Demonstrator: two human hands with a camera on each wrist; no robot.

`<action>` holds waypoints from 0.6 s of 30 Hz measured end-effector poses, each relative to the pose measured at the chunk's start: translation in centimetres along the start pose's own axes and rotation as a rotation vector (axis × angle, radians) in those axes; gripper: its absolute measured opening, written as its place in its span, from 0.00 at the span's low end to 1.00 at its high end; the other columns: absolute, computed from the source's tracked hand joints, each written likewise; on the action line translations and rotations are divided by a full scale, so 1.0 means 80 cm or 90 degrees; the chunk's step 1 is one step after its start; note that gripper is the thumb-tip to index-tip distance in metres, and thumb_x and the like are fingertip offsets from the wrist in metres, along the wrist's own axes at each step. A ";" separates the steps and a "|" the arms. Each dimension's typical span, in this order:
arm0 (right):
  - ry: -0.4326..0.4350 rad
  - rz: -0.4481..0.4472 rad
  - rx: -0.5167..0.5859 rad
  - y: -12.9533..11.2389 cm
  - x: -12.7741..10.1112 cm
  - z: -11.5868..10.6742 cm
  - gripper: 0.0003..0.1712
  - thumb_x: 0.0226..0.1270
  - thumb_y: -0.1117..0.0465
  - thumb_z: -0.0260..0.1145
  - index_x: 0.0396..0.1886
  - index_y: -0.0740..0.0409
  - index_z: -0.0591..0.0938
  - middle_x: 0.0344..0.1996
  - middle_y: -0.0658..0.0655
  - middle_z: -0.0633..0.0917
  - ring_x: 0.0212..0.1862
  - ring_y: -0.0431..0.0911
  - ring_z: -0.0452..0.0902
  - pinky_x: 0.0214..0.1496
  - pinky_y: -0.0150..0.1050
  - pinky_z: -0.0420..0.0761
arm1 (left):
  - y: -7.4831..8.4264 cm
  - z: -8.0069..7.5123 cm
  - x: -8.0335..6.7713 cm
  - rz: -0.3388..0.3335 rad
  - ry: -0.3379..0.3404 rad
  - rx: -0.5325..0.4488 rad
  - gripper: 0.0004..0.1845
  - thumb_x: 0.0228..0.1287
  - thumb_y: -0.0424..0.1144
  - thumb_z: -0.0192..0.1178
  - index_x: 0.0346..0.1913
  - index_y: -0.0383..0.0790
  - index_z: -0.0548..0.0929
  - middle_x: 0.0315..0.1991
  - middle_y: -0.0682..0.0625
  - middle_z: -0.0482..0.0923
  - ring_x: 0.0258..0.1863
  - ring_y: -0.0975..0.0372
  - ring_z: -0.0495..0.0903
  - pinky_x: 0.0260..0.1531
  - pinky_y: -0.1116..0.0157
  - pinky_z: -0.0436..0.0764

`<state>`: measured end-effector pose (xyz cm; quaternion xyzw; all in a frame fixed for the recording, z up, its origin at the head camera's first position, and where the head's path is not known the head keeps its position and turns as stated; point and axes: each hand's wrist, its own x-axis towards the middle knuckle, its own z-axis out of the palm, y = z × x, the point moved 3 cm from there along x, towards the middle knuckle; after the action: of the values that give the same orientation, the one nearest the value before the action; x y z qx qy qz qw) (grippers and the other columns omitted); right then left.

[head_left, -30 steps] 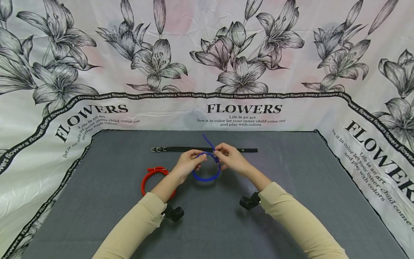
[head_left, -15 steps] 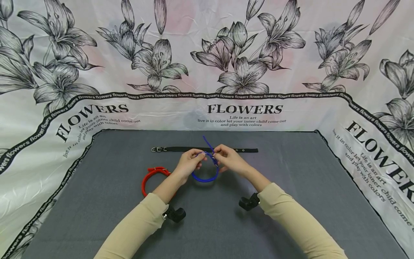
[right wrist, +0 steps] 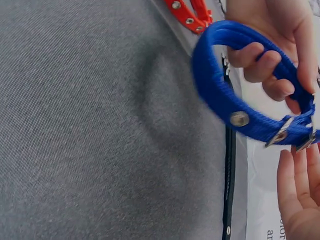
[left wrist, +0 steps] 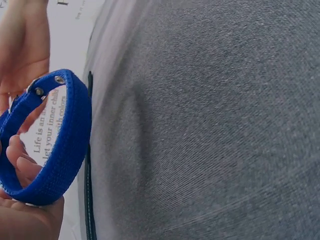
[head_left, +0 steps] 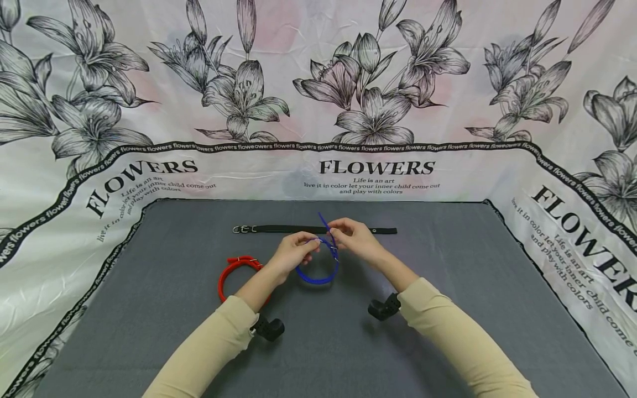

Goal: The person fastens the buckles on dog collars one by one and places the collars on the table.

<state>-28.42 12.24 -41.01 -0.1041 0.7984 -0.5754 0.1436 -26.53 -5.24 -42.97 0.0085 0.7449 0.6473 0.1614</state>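
A blue dog collar [head_left: 317, 281], bent into a loop, is held above the table between both hands. Metal eyelets and a buckle [right wrist: 280, 134] show on it in the right wrist view. My left hand [head_left: 291, 253] pinches the loop's upper left side, with several fingertips inside the ring [left wrist: 77, 130] in the left wrist view. Thumb and fingers of my right hand [head_left: 359, 240] pinch the strap beside the buckle, its narrow free end [head_left: 322, 219] sticking up past the fingertips. Part of the collar is hidden behind the fingers.
A red collar [head_left: 222, 281], looped, lies to the left, partly behind the left forearm. Stretched flat at the back is a black collar [head_left: 278, 229] with its metal buckle on the left. Grey cloth [head_left: 318, 354] covers the table, and a flower-print curtain [head_left: 368, 171] hangs behind.
The blue loop and the left hand have sunk slightly. My right fingertips have risen a little, and the strap's free end has shifted to the right.
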 end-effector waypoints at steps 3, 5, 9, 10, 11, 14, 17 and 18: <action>0.008 0.003 0.009 -0.002 0.002 0.000 0.18 0.69 0.55 0.56 0.55 0.57 0.74 0.49 0.60 0.79 0.52 0.51 0.75 0.52 0.47 0.77 | -0.003 0.003 0.001 -0.008 -0.014 0.013 0.15 0.64 0.44 0.57 0.49 0.39 0.78 0.42 0.38 0.80 0.25 0.60 0.73 0.28 0.69 0.72; 0.008 -0.003 0.010 -0.004 0.003 0.000 0.19 0.69 0.56 0.56 0.56 0.59 0.73 0.50 0.62 0.78 0.52 0.54 0.75 0.50 0.46 0.78 | -0.004 0.004 0.001 -0.011 -0.017 0.021 0.15 0.64 0.45 0.57 0.48 0.39 0.79 0.41 0.39 0.81 0.23 0.62 0.70 0.28 0.69 0.71; 0.009 -0.012 0.025 -0.004 0.004 0.001 0.18 0.69 0.57 0.56 0.55 0.60 0.73 0.49 0.65 0.77 0.52 0.59 0.74 0.47 0.45 0.79 | -0.002 0.005 0.000 -0.019 -0.009 0.030 0.14 0.64 0.46 0.57 0.46 0.41 0.80 0.39 0.41 0.81 0.21 0.63 0.66 0.27 0.68 0.69; 0.010 -0.015 0.028 -0.004 0.005 0.001 0.19 0.69 0.57 0.56 0.55 0.61 0.73 0.48 0.65 0.77 0.52 0.60 0.73 0.46 0.45 0.79 | -0.002 0.005 -0.001 -0.021 -0.005 0.031 0.13 0.63 0.46 0.57 0.46 0.42 0.80 0.38 0.41 0.81 0.21 0.63 0.67 0.27 0.68 0.69; 0.011 -0.015 0.034 -0.004 0.005 0.001 0.19 0.69 0.56 0.56 0.55 0.61 0.72 0.46 0.64 0.77 0.51 0.61 0.73 0.46 0.45 0.80 | -0.002 0.005 -0.001 -0.025 -0.002 0.032 0.13 0.63 0.46 0.58 0.45 0.43 0.80 0.38 0.42 0.81 0.22 0.62 0.67 0.27 0.68 0.70; 0.009 -0.010 0.041 -0.012 0.001 0.002 0.20 0.69 0.56 0.56 0.56 0.62 0.72 0.43 0.61 0.78 0.51 0.61 0.73 0.46 0.46 0.79 | -0.002 0.005 -0.001 -0.030 0.002 0.036 0.14 0.61 0.47 0.59 0.46 0.45 0.81 0.39 0.43 0.81 0.26 0.60 0.71 0.30 0.66 0.71; 0.005 -0.007 0.041 -0.028 -0.008 0.005 0.20 0.69 0.58 0.56 0.55 0.63 0.72 0.42 0.60 0.77 0.50 0.62 0.73 0.48 0.48 0.78 | -0.002 0.004 -0.002 -0.029 0.001 0.046 0.15 0.59 0.49 0.61 0.46 0.47 0.82 0.42 0.45 0.81 0.32 0.57 0.73 0.30 0.66 0.72; 0.002 -0.005 0.040 -0.033 -0.011 0.006 0.19 0.69 0.59 0.56 0.55 0.64 0.72 0.43 0.63 0.77 0.50 0.62 0.73 0.48 0.49 0.78 | -0.002 0.004 -0.003 -0.029 0.002 0.048 0.15 0.58 0.50 0.62 0.46 0.48 0.82 0.42 0.46 0.81 0.33 0.56 0.74 0.30 0.66 0.72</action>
<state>-27.45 11.28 -38.55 -0.1022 0.7797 -0.6010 0.1432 -26.19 -4.99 -43.14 -0.0034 0.7692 0.6147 0.1747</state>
